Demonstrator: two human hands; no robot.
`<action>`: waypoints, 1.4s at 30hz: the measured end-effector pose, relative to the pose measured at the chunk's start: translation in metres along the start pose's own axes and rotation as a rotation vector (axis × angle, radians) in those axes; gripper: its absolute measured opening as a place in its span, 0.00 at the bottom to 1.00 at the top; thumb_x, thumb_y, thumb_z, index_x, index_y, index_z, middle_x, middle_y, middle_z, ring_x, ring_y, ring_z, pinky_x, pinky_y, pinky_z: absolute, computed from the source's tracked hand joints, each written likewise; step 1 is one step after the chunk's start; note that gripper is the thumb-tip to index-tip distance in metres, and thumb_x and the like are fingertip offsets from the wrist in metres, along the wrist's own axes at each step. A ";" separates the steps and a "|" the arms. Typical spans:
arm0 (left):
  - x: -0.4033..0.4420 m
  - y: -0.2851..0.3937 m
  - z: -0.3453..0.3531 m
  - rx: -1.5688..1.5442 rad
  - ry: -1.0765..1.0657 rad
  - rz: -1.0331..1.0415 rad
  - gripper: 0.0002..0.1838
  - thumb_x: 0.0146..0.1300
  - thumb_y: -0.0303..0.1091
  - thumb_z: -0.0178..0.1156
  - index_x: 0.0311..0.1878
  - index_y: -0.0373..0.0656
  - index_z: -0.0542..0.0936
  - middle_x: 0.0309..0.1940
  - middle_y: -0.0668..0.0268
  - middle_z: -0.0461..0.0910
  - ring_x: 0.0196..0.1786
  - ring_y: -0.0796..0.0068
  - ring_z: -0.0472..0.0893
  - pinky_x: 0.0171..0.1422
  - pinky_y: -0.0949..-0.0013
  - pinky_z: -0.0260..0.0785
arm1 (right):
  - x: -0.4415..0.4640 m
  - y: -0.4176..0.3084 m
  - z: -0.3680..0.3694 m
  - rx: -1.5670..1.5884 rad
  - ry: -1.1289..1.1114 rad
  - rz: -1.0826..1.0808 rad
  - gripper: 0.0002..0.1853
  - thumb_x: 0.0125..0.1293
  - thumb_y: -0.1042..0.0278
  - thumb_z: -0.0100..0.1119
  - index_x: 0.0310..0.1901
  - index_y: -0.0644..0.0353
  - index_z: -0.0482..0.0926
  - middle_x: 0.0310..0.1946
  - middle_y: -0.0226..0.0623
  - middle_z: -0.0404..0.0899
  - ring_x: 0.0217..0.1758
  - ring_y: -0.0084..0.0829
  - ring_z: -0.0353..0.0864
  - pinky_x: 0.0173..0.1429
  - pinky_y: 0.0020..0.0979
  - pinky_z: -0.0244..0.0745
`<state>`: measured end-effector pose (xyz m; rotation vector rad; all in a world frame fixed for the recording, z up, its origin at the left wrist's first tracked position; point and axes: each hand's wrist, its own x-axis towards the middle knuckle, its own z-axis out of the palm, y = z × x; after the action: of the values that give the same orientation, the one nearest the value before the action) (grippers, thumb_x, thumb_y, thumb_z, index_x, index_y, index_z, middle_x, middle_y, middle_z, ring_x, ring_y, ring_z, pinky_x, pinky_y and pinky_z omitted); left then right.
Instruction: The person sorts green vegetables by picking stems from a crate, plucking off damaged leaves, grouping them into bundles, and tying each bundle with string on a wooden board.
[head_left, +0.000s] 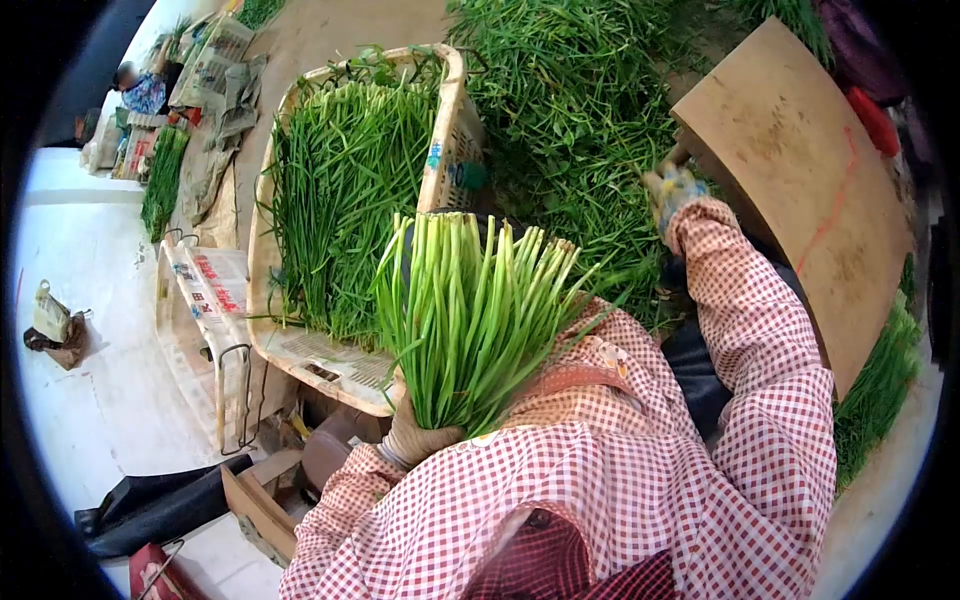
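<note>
My left hand (420,437), in a pale glove, is closed around the lower part of a thick bunch of garlic chives (470,320). Their pale cut ends point up and away from me, and the green leaves lean against my checked apron. My right hand (674,192), in a stained glove, is stretched out beside the edge of a tan board, over the heap of loose greens (570,130). It is blurred, and whether its fingers hold anything does not show. Next to the bunch stands a cream plastic basket (455,100) filled with laid-out chives (345,190).
The tan board (800,170) leans at the right, with more chives (880,390) behind it. A white crate (205,290) stands left of the basket. Farther left are a chive bundle (165,180), sacks and another person (145,90). A small bag (52,318) lies on the pale floor.
</note>
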<state>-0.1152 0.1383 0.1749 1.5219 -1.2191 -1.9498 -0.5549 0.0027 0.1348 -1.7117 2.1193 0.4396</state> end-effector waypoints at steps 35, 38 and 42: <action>-0.007 -0.007 -0.006 0.337 -0.017 0.191 0.47 0.35 0.37 0.80 0.61 0.38 0.65 0.53 0.59 0.76 0.54 0.65 0.76 0.61 0.62 0.68 | -0.047 -0.084 0.029 0.995 -0.344 -0.595 0.31 0.67 0.52 0.51 0.71 0.47 0.57 0.69 0.47 0.60 0.73 0.47 0.57 0.73 0.48 0.55; -0.011 0.016 0.000 0.411 -0.077 0.274 0.44 0.40 0.40 0.80 0.60 0.38 0.67 0.52 0.60 0.78 0.51 0.66 0.78 0.59 0.63 0.71 | -0.049 -0.091 0.013 1.285 -0.330 -0.671 0.32 0.68 0.50 0.50 0.71 0.47 0.57 0.68 0.47 0.61 0.72 0.47 0.58 0.73 0.49 0.56; -0.002 0.028 0.008 0.284 -0.177 0.300 0.47 0.41 0.39 0.79 0.64 0.36 0.66 0.56 0.57 0.77 0.57 0.65 0.77 0.66 0.61 0.65 | -0.056 -0.099 -0.008 1.826 -0.426 -0.795 0.32 0.68 0.47 0.49 0.71 0.46 0.57 0.67 0.48 0.62 0.72 0.47 0.59 0.73 0.49 0.57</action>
<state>-0.1275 0.1277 0.1993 1.2167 -1.7523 -1.7981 -0.4487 0.0265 0.1687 -0.8688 0.6093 -0.9791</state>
